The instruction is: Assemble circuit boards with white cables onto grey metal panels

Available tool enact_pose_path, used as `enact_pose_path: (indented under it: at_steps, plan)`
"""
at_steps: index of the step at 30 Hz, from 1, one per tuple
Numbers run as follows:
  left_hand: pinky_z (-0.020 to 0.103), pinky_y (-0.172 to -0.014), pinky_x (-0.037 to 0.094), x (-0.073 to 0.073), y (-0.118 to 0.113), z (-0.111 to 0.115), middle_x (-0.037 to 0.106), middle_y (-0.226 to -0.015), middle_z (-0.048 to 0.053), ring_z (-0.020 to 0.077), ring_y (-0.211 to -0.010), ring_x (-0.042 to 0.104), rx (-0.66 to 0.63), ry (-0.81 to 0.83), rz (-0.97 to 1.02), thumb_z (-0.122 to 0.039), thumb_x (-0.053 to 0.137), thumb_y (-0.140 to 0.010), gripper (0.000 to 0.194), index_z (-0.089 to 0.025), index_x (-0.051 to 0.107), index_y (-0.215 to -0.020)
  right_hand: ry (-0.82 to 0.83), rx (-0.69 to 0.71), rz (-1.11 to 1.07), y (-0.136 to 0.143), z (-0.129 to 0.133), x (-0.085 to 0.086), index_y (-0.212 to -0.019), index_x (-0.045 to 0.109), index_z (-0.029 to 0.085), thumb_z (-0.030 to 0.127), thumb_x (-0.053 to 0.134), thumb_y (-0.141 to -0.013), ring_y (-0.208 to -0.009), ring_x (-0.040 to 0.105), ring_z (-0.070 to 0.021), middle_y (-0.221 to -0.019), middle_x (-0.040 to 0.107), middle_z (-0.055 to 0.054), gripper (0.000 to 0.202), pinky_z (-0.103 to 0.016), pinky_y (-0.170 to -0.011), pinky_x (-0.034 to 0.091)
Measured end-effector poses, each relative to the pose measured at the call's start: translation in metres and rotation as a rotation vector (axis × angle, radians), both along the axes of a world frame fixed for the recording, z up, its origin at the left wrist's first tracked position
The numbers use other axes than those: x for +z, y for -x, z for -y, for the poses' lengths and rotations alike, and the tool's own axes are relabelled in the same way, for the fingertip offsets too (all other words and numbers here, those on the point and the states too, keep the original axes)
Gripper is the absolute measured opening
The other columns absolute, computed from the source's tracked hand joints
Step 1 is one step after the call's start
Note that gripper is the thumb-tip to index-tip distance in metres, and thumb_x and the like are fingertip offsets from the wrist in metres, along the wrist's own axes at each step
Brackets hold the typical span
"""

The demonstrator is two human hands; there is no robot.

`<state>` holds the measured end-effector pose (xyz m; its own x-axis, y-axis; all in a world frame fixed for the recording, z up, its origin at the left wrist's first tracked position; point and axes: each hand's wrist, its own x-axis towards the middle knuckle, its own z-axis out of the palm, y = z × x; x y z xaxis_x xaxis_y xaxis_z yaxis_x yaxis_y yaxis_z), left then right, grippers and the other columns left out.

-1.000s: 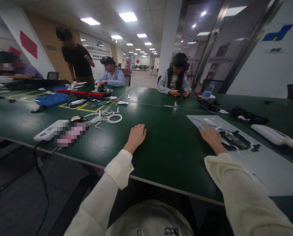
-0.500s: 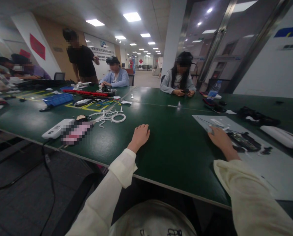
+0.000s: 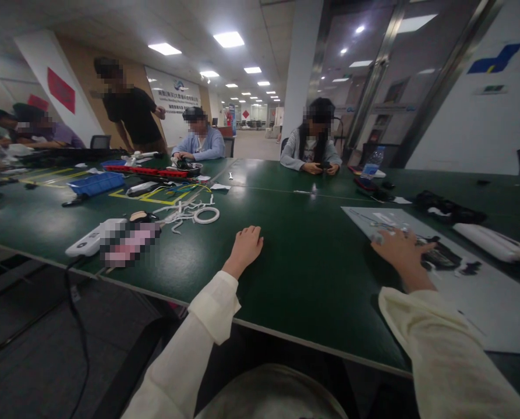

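My left hand [image 3: 245,249] rests palm down on the green table [image 3: 303,256], its fingers loosely curled together and nothing visible in them. Over the left part of a light grey mat [image 3: 499,302] is my right hand [image 3: 402,251], fingers spread. A small greyish piece [image 3: 377,238] shows by its leftmost fingertips; whether they touch it I cannot tell. Just right of that hand lies an opened black device [image 3: 444,256] with inner parts exposed, partly covered by the fingers. Small black and white parts [image 3: 470,267] sit beside it. Thin pieces [image 3: 384,218] lie beyond the hand on the mat.
Left are a white power strip [image 3: 87,240], a pink blurred item [image 3: 133,244], a white ring [image 3: 206,216] with white strips and a blue bin [image 3: 96,183]. Right are a white elongated object [image 3: 487,241], a black bundle [image 3: 449,208] and a bottle [image 3: 374,162]. Two people sit opposite.
My right hand has spread its fingers and shifted slightly right, over the edge of the black device. My left hand stays resting on the table. The camera view has turned a little.
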<state>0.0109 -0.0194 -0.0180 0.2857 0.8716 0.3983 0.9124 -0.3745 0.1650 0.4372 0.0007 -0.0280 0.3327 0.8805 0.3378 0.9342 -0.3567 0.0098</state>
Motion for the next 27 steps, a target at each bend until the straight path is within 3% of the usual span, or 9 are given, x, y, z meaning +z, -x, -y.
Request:
enact_pose_path:
  at_steps: [5,12,20,27]
  plan:
    - [0.036,-0.091,0.039,0.003,-0.001,0.002,0.054,-0.117,0.009,0.0204,-0.109,0.051,0.006,0.005,-0.022,-0.026,0.038,-0.090,0.030,-0.018,0.045,-0.119,-0.063,-0.161,-0.079,0.000,0.009,0.000,-0.115,0.059,0.018,0.060,0.041,-0.077,-0.129,0.012,-0.0441,-0.138,0.032,-0.019,0.060,-0.068,-0.093,0.012]
    - [0.035,-0.092,0.038,0.006,-0.002,0.003,0.054,-0.117,0.010,0.0201,-0.110,0.050,0.021,0.033,-0.027,-0.025,0.038,-0.090,0.031,-0.018,0.045,-0.119,-0.155,-0.200,-0.163,0.003,0.010,0.000,-0.117,0.057,0.011,0.059,0.041,-0.076,-0.129,0.006,-0.0457,-0.135,0.030,-0.025,0.065,-0.068,-0.092,0.013]
    - [0.037,-0.092,0.039,0.001,0.000,0.000,0.053,-0.120,0.010,0.0211,-0.111,0.049,-0.005,0.037,-0.019,-0.026,0.039,-0.090,0.032,-0.018,0.045,-0.120,-0.112,-0.175,-0.131,-0.009,0.008,-0.006,-0.121,0.054,0.019,0.060,0.041,-0.074,-0.127,0.016,-0.0436,-0.139,0.031,-0.018,0.064,-0.070,-0.092,0.014]
    - [0.039,-0.096,0.036,-0.003,0.001,0.000,0.052,-0.120,0.009,0.0207,-0.113,0.048,-0.085,0.035,-0.035,-0.025,0.040,-0.089,0.031,-0.019,0.045,-0.119,-0.206,-0.248,-0.124,-0.015,0.005,-0.016,-0.120,0.055,0.017,0.063,0.041,-0.076,-0.127,0.012,-0.0422,-0.135,0.033,-0.020,0.065,-0.068,-0.093,0.007]
